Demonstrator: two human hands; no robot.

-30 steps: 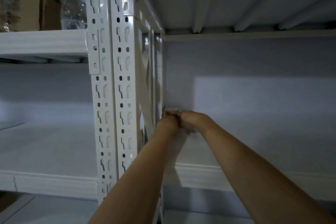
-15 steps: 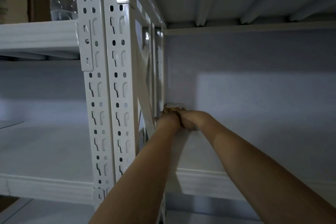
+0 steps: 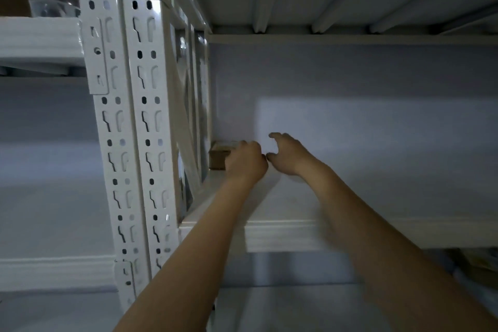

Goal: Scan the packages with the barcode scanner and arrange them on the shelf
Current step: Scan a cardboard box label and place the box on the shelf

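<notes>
Both bare forearms are reaching up and forward into the back left corner of the white metal shelf [image 3: 283, 232]. The left hand [image 3: 246, 160] is lying against the near right side of the small brown cardboard package [image 3: 218, 156], its knuckles toward the camera and its fingers curling over the box; the grip is hiding its own inner side, so whether it is clasping the box or only resting on it cannot be told. The right hand [image 3: 287, 153] is standing open and holding nothing: the fingers are spreading upward and the thumb is pointing left, its tip nearly meeting the left hand. The right wrist is bending slightly back, and the forearm below it is blurring with motion.

The package is sitting on the shelf board in the rear left corner, just beside the white perforated steel upright [image 3: 145, 127] and close against the pale grey back wall [image 3: 350, 105]. Only its left part is showing past the left hand.

Half a second earlier both hands were pressing together over the package, with almost nothing of it showing. Now the right hand is drawing away to the right with the grip released, the left hand is remaining at the box, and the box's brown side is coming into view. The camera is also sitting nearer the shelf.
</notes>
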